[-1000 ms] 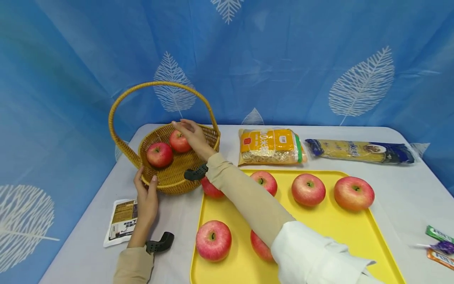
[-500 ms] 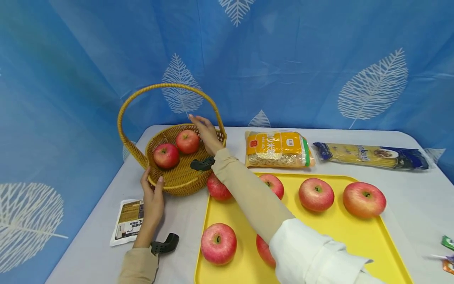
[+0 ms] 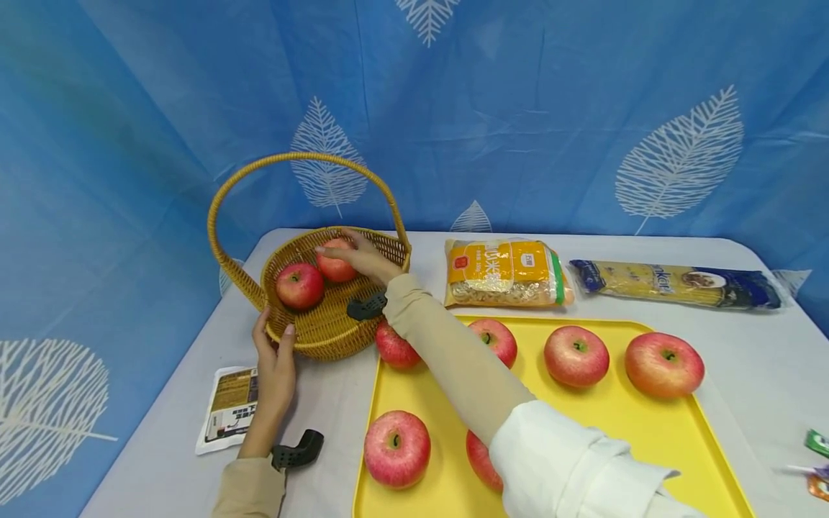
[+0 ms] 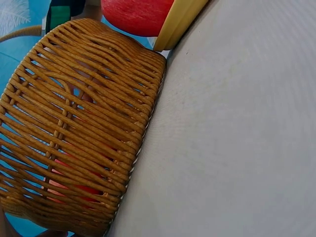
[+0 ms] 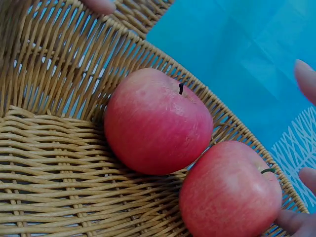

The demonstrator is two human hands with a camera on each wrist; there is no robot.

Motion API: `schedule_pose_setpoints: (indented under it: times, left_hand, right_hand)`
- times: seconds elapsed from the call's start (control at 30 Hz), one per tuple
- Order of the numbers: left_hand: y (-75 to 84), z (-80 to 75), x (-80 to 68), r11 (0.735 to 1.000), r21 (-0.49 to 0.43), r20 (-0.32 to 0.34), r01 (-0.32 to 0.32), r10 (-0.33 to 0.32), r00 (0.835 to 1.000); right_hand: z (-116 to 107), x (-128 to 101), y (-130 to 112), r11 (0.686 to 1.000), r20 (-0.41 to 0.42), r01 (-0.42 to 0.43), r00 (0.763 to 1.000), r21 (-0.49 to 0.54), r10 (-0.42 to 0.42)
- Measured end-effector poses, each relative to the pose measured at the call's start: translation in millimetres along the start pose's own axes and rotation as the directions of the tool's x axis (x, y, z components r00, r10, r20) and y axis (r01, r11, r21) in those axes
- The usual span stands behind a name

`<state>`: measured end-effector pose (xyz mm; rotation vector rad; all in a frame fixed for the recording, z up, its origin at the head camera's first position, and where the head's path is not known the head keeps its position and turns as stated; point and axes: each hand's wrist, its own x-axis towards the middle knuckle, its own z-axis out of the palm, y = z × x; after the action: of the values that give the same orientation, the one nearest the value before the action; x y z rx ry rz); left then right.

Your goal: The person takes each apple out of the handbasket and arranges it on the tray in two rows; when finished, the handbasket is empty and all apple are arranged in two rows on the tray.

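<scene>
We see the right hand (image 3: 359, 255) reaching into the basket (image 3: 324, 338), fingers curled over the far apple (image 3: 335, 265); in the right wrist view fingertips (image 5: 291, 219) touch that apple (image 5: 229, 192) at its lower edge, and it lies touching a second apple (image 5: 158, 121) on the woven floor. In the head view the second apple (image 3: 299, 285) sits just left of the held one. The left hand (image 3: 275, 367) rests against the basket's near rim, thumb and fingers straight on the weave, gripping nothing; the left wrist view shows the basket wall (image 4: 84, 123) standing on the table (image 4: 237, 148). Just right of the basket lies a yellow tray (image 3: 609, 424) with more apples, one (image 3: 393, 347) close to the basket. Behind the tray lie an orange bag (image 3: 504, 272) and a noodle pack (image 3: 673, 277); a small packet (image 3: 229, 406) lies by the left wrist.
</scene>
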<state>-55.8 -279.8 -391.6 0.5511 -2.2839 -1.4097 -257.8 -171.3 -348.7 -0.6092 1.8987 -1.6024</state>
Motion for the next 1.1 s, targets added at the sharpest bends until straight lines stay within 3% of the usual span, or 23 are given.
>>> schedule_pose_setpoints:
  times: [0.27,0.4,0.6,0.83,1.1]
  left_hand:
    - [-8.8,0.2,2.0,1.0,0.013,-0.005,-0.027,0.027,1.0]
    - [-9.8,0.3,2.3,0.999,0.011,-0.006,-0.035,0.035,0.999]
    - [-9.0,0.2,1.7,1.0,0.004,-0.004,-0.027,0.027,1.0]
    - [-8.6,0.2,0.5,1.0,0.003,-0.004,-0.024,0.024,1.0]
    - [-8.2,0.4,0.2,1.0,0.004,-0.007,-0.02,0.02,1.0]
  right_hand:
    - [5.1,-7.0,0.7,0.975,0.019,0.061,0.998,-0.214,-0.058]
    - [7.5,-6.3,3.4,0.94,-0.011,0.092,0.995,-0.327,-0.101]
    - [11.1,-2.7,7.6,0.871,-0.124,0.097,0.976,-0.482,-0.178]
    - [12.9,-5.7,7.4,0.866,-0.18,0.043,0.972,-0.498,-0.152]
    - [11.1,-7.6,7.6,0.799,-0.119,0.063,0.979,-0.598,-0.167]
